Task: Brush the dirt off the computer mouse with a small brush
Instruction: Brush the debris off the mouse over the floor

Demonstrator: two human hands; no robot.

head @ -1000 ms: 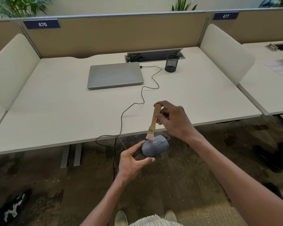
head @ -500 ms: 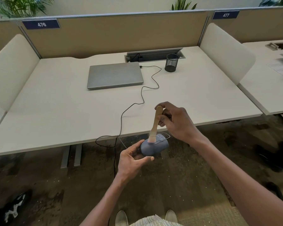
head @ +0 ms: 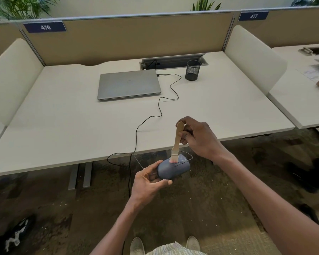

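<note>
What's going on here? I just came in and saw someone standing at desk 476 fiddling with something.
A person is cleaning a computer mouse. The left hand holds the mouse in the air, in front of the desk edge. The right hand grips a small wooden-handled brush, held nearly upright with its bristles on the mouse's top. A closed laptop and a black mesh cup sit on the desk behind.

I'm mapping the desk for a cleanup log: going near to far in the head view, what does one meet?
Left hand → computer mouse → brush → closed laptop → mesh pen cup → cable tray → divider panel.
</note>
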